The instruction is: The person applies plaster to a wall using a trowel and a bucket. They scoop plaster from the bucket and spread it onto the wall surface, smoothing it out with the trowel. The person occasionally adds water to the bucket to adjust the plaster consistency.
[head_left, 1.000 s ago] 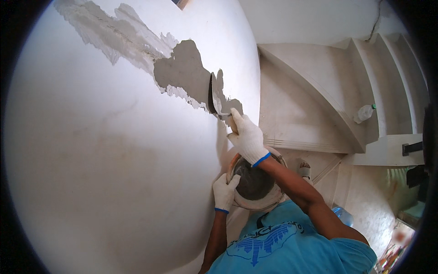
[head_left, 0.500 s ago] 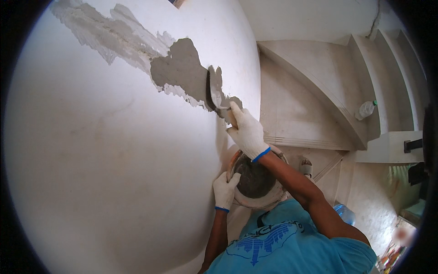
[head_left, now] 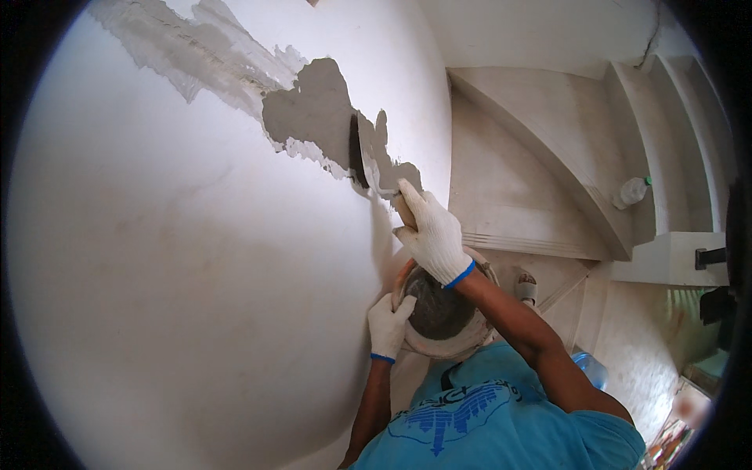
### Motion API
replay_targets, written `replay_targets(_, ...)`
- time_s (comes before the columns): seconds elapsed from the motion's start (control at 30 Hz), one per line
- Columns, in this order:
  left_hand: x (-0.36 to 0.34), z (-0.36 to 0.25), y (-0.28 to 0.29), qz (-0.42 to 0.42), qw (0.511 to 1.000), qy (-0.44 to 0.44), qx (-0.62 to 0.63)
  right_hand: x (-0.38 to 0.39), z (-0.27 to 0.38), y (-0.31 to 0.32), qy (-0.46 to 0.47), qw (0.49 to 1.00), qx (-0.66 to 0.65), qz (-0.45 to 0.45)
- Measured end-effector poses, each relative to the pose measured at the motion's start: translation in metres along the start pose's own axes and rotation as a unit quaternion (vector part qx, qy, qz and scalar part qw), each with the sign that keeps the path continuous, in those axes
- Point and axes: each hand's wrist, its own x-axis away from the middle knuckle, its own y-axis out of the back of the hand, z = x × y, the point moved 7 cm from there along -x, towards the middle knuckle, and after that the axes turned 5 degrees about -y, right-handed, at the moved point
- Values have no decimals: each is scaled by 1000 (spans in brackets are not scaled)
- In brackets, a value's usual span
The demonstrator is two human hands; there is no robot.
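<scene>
White-gloved right grip extended, trowel held (left grip lower)

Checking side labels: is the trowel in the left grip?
No, the right grip holds the trowel, while the left grip holds the bucket by its rim.

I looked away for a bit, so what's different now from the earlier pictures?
The trowel in the right hand shifted slightly left across the gray patch. Nothing was picked up or let go. The left hand stayed gripping the bucket, and the clear bottle stayed on the stairs.
</scene>
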Motion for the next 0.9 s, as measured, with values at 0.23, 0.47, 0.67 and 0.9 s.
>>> replay_targets(0.23, -5, 7, 1, 3, 999, -22, -37, 18, 54, -4, 40, 999, 11, 33)
replay_targets(0.47, 0, -18, -1, 13, 1000, -3, -11, 30, 31, 11, 28, 1000, 6, -1)
replay_targets(0.67, -1, -6, -1, 13, 1000, -2, -6, -6, 30, -3, 3, 999, 29, -13)
replay_targets(0.9, 0, 3, 1, 3, 1000, -20, -4, 46, 55, 4, 52, 995, 10, 84)
